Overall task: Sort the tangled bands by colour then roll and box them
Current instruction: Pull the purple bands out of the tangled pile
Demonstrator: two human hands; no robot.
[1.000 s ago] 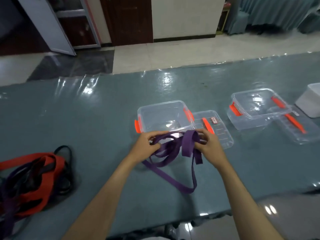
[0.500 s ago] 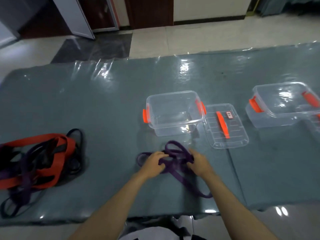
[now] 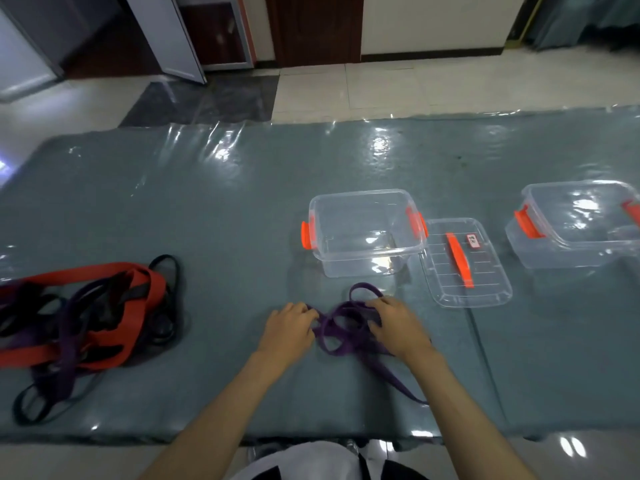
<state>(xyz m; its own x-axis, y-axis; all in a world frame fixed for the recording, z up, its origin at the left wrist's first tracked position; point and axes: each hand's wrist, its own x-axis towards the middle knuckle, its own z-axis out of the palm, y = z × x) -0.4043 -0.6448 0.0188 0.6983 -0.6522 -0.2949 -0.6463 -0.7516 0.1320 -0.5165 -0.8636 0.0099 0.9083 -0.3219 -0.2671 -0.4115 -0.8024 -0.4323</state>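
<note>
A purple band (image 3: 341,325) lies bunched in loops on the grey-green table near the front edge, one strand trailing toward me on the right. My left hand (image 3: 289,329) grips its left end with curled fingers. My right hand (image 3: 394,323) holds the right side of the bundle, fingers curled over the loops. Just behind the band stands an open clear box with orange latches (image 3: 363,233), with nothing in it. A tangle of red, purple and black bands (image 3: 83,313) lies at the far left.
A clear lid with an orange handle (image 3: 464,261) lies flat right of the box. A second open clear box (image 3: 575,223) stands at the right edge. The table (image 3: 207,202) is covered in glossy plastic; its front edge runs just below my forearms.
Both hands have come down from in front of the box to the table with the purple band, gathering it into a tighter bunch. The camera has tilted down and shifted left.
</note>
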